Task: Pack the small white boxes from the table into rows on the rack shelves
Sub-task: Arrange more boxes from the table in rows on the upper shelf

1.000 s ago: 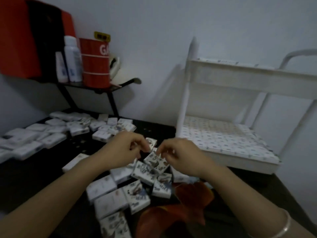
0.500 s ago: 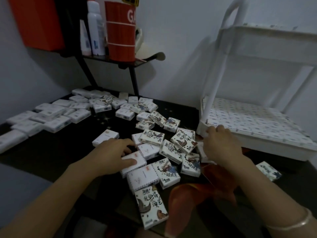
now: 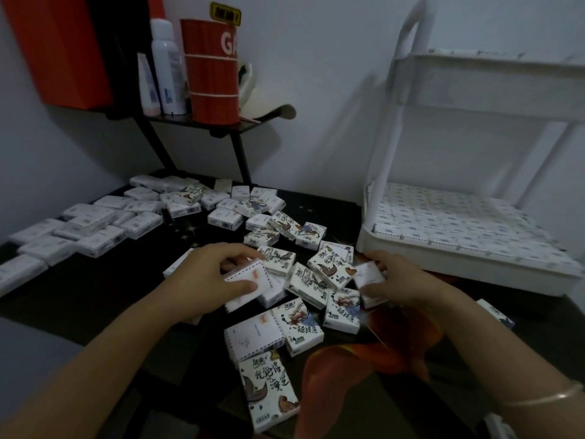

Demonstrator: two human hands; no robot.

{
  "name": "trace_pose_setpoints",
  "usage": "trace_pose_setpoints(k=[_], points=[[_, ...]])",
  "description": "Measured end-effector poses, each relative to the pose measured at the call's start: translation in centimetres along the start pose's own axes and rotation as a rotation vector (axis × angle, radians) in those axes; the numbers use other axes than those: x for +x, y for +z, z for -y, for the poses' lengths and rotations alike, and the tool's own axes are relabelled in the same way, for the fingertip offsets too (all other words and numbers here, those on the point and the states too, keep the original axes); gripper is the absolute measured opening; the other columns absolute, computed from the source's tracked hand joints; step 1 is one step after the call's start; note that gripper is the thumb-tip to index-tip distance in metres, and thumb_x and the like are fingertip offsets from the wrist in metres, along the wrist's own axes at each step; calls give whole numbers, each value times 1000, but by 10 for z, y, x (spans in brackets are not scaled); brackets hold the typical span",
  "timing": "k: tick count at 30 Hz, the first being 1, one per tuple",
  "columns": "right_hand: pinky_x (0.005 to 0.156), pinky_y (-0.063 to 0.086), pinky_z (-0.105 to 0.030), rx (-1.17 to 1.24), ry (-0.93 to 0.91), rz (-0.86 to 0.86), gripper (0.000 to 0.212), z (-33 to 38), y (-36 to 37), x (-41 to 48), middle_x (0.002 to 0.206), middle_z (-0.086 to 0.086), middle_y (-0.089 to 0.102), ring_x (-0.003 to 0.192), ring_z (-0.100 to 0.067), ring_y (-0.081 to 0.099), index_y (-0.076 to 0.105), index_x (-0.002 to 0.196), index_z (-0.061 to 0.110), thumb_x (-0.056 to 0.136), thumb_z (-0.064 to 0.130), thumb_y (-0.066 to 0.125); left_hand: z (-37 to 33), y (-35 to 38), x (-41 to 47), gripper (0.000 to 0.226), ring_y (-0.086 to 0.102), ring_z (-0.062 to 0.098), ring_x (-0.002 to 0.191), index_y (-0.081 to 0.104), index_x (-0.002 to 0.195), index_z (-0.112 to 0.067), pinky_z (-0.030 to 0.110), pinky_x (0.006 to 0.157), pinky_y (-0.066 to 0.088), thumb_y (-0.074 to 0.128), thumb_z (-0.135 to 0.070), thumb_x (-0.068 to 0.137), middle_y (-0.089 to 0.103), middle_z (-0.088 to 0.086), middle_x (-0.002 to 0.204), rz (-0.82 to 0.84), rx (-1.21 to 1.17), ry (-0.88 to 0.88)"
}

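Several small white boxes (image 3: 304, 277) lie scattered over the dark table (image 3: 95, 299), some with ink drawings face up. My left hand (image 3: 205, 280) grips one white box (image 3: 250, 280) by its edges, thumb below and fingers above, lifted a little over the pile. To the right, my right hand (image 3: 399, 283) holds another white box (image 3: 368, 275) just in front of the white rack (image 3: 459, 270). The rack's lower shelf is packed with rows of boxes (image 3: 459, 223). The upper shelf (image 3: 493, 87) shows only box edges along its rim.
A black wall shelf (image 3: 202, 122) at the back left carries a red can (image 3: 212, 71), white bottles (image 3: 166, 68) and a red box (image 3: 60, 49). More white boxes (image 3: 88, 226) lie in a group at the left. Orange-red wrapping (image 3: 357, 356) lies near the table's front edge.
My left hand has lifted a box off the pile. My right hand has pulled back from the rack's edge and now holds a box. The camera view has barely shifted since half a second ago.
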State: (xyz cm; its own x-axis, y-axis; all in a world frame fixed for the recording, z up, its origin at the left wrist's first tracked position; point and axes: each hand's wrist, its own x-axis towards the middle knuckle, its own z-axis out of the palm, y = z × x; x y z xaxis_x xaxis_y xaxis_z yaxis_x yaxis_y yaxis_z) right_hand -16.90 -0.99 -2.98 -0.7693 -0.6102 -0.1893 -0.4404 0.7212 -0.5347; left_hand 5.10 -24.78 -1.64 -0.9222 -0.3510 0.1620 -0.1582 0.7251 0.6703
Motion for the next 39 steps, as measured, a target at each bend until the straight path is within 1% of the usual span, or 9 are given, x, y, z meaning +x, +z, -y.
trace_pose_setpoints(k=[7,11,14,16,20,25,31,34,39], points=[[49,50,-20,369,6,-100,47,-16,-13,-14,109,-2,57,82,-13,62,44,105,29,77,15,79,-48,-1,23,41,56,4,109,56,126,-44,32,97,47,65,-26,90,59,-10,120,33,-74,107],[54,55,-25,590,-57,-180,44,-24,-41,-35,105,-5,64,74,-17,70,49,102,23,75,15,82,-89,17,49,37,57,-9,88,52,126,-45,16,72,46,54,-22,96,60,-21,108,57,-131,193],[54,56,-28,654,-93,-273,44,-26,-71,-55,99,-9,67,69,-17,71,51,101,17,72,15,84,-131,29,74,35,62,3,97,55,129,-33,30,84,51,51,-19,98,64,-12,112,34,-265,201],[54,57,-30,690,-111,-308,44,-27,-94,-67,99,-11,68,71,-17,71,51,103,13,72,14,83,-165,31,89,26,66,11,99,61,118,-32,34,87,53,56,-23,95,69,-8,108,4,-364,227],[55,58,-29,758,-131,-342,41,-26,-142,-88,108,-15,65,74,-19,71,53,113,11,79,10,76,-235,28,112,34,67,-1,77,66,101,-31,21,60,57,79,-42,71,72,-11,89,-53,-492,359],[59,58,-27,751,-163,-413,25,-29,-195,-106,104,-9,60,72,-11,71,63,112,20,89,11,65,-308,26,150,67,64,0,72,49,119,-29,17,48,49,88,-33,64,60,-8,102,-149,-430,493],[57,55,-18,615,-196,-544,39,-32,-252,-113,83,-2,75,72,-10,72,67,99,10,71,36,77,-378,14,209,36,68,9,69,57,100,-21,31,66,59,72,-46,79,66,-3,90,-242,-326,578],[58,55,-16,537,-209,-581,54,-31,-277,-114,81,5,75,71,-7,71,66,98,13,57,46,76,-399,11,238,35,53,-1,52,60,73,-22,27,58,43,59,-55,84,58,-11,62,-286,-202,619],[62,55,-18,559,-259,-556,45,-32,-311,-107,91,2,76,79,-9,72,60,114,24,73,36,74,-421,14,286,35,51,11,61,58,68,-14,26,57,38,55,-41,90,60,-1,71,-285,-72,642]])
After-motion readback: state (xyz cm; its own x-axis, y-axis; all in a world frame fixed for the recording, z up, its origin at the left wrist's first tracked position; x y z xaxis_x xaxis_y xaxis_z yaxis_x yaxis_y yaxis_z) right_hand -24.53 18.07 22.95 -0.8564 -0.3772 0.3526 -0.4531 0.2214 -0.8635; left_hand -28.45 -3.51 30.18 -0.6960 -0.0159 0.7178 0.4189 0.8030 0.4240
